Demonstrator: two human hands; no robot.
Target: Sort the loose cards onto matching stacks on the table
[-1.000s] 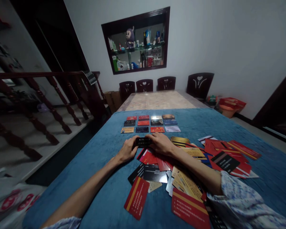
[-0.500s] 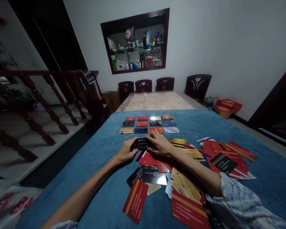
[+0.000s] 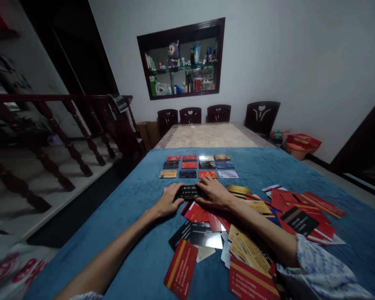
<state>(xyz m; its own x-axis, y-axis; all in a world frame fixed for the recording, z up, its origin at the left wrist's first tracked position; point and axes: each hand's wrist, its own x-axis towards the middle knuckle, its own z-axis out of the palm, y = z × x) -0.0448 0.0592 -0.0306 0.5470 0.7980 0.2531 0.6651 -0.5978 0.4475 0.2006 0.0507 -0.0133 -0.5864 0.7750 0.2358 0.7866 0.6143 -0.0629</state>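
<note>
Between my two hands is a black card [image 3: 190, 192] with white lettering, held by its short ends. My left hand [image 3: 168, 201] grips the left end between thumb and fingers. At the other end, my right hand [image 3: 215, 193] pinches it the same way. Just beyond lie rows of cards, the nearest row having a yellow card [image 3: 168, 174], a dark blue card [image 3: 188, 174], a red card [image 3: 208, 174] and a pale card [image 3: 228, 174]. Below my right hand and forearm spreads a loose heap of cards, among them a red card with a gold stripe [image 3: 181, 268].
A blue cloth [image 3: 128, 250] covers the near part of the table, whose bare far end [image 3: 209, 135] shows beyond. Several dark chairs [image 3: 262, 116] stand around it. More loose cards, including a black one [image 3: 300, 221], lie to the right. A wooden railing [image 3: 50, 98] runs along the left.
The view has tipped slightly, so the scene sits a little lower and to the right. Both hands stay on the black card, and its lettering shows a bit more.
</note>
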